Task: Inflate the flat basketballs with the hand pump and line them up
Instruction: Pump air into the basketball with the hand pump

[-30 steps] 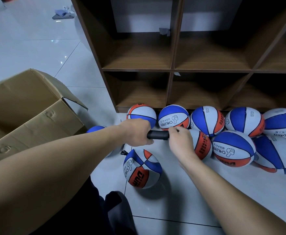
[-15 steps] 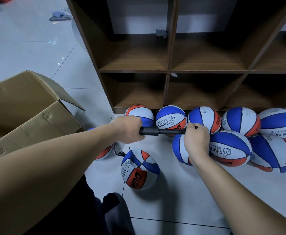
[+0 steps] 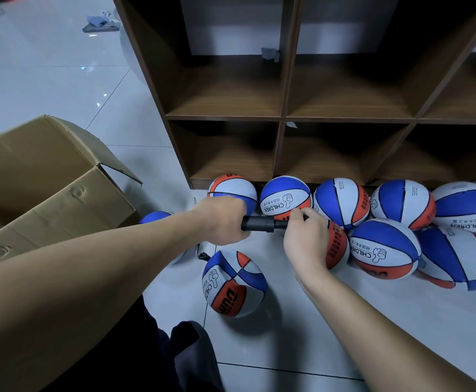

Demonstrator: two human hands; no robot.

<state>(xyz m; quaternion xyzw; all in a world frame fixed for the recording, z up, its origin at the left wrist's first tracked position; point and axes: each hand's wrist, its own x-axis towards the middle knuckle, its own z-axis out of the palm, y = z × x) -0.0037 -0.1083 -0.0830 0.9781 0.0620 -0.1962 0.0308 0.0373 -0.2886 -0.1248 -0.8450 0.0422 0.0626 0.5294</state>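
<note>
Both hands hold a black pump (image 3: 262,223) level above the tiled floor (image 3: 259,349) — the left hand (image 3: 222,220) wraps its barrel, the right hand (image 3: 306,240) grips the handle end. A soft, dented ball (image 3: 233,283) lies just near of the pump, and more balls (image 3: 341,203) crowd the far right against a wooden shelf (image 3: 283,117) — a cardboard box (image 3: 42,182) stands left.

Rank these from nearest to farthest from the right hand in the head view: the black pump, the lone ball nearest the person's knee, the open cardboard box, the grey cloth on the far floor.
From the right hand:
1. Black hand pump, gripped by it, just to its left.
2. Lone blue, white and orange basketball, below and left on the tiles.
3. Open brown cardboard box, far left.
4. Grey cloth, top left on the far floor.
</note>
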